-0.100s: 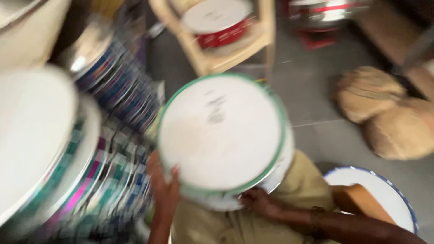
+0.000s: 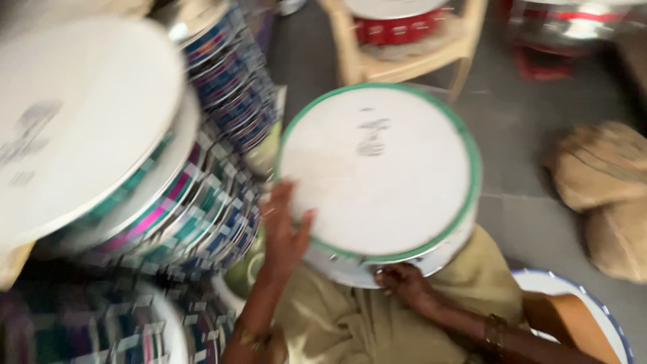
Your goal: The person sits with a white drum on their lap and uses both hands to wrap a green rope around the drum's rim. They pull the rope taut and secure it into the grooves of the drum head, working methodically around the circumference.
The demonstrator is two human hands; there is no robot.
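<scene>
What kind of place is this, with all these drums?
Probably a drum workshop or storeroom. The left hand and right hand hold a green-rimmed drum on the lap. Stacks of colourful drums stand beside it, and a red drum sits on a chair.
</scene>
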